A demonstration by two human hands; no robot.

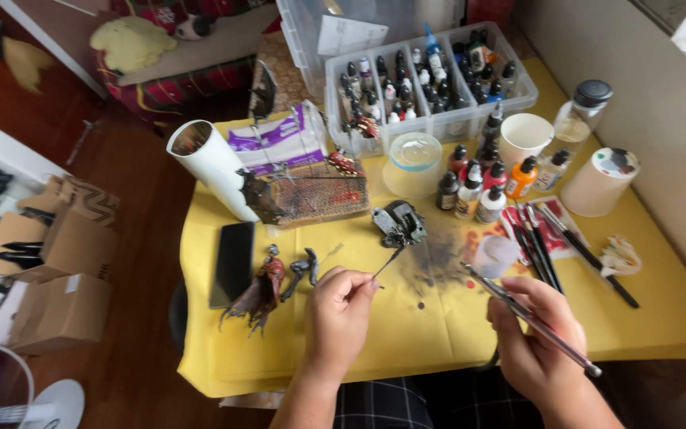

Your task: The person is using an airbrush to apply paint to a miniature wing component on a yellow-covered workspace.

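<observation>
My left hand (340, 314) pinches a thin dark stick-like model part (388, 260) whose tip points up toward a grey model piece (399, 223) on the yellow table (406, 334). My right hand (535, 334) grips a long paintbrush (529, 318), its tip aimed left toward a dark paint smear (437, 258). A red and grey painted figure (266, 284) lies left of my left hand. A clear small cup (493, 254) stands just beyond the brush tip.
Several paint bottles (478, 187) and a clear bin of more bottles (430, 79) stand at the back. Spare brushes (545, 238) rest on a stained palette. A black phone (233, 262), a white roll (212, 163), a mesh-covered model base (311, 191) and cardboard boxes (57, 278) lie left.
</observation>
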